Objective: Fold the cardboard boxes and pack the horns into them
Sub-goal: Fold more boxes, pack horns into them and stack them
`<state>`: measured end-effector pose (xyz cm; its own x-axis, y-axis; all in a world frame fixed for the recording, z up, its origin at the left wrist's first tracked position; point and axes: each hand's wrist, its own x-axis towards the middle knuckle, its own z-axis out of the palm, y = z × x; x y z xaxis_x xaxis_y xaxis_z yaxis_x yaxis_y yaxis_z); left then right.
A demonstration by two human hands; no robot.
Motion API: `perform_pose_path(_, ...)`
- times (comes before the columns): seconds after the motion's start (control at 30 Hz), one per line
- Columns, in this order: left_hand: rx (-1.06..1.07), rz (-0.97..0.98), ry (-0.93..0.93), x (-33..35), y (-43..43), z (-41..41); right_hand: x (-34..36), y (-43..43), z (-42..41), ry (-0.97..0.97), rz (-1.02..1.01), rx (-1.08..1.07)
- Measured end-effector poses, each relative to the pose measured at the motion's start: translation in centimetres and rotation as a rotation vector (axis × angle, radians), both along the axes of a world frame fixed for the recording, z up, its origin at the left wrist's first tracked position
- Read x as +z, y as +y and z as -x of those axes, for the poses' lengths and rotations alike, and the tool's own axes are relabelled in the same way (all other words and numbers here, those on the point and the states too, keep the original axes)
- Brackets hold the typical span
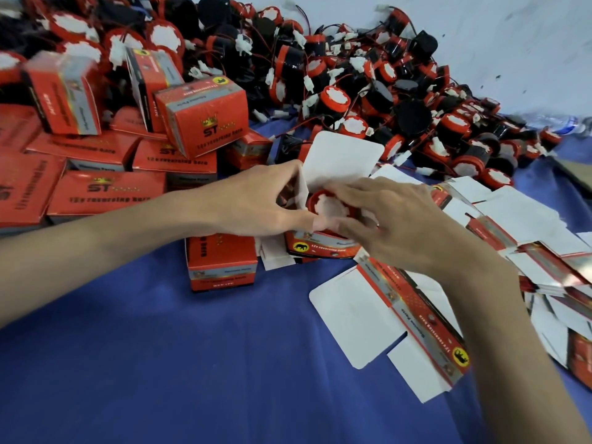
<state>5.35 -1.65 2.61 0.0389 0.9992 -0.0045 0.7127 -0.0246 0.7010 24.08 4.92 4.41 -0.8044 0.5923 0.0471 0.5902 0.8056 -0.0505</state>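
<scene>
The red round plastic horn with a white centre (pixel 330 206) sits upright in the open red printed cardboard box (pixel 320 246) near the middle of the blue cloth-covered table (pixel 160 347), directly between both hands. The left hand (pixel 256 200) pinches the box's white side flap (pixel 301 193); the right hand (pixel 387 219), fingers loosely curled, rests on the horn's far side, equally near. The tall white lid flap (pixel 342 158) stands behind toward the table's far edge, so closing likely means folding it toward the person.

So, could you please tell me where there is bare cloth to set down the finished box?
The blue cloth lies bare nearest the person, between the left forearm and the flat box blank. It is crowded elsewhere: stacked packed boxes left, the horn pile behind, more unfolded blanks right.
</scene>
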Motion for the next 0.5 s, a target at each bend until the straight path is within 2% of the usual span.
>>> perform_pose_path(0.2, -0.022, -0.006, 0.003, 0.2, -0.2, 0.1, -0.3, -0.7, 0.5, 0.039, -0.104, -0.006)
perform_pose_path(0.37, -0.049, -0.016, 0.015, 0.2, -0.4, 0.1, -0.2, -0.1, -0.3, 0.075, 0.002, -0.019)
perform_pose_path(0.5, -0.041, 0.001, -0.019, 0.2, -0.3, 0.4, -0.1, 0.3, -1.1, 0.257, 0.105, 0.056)
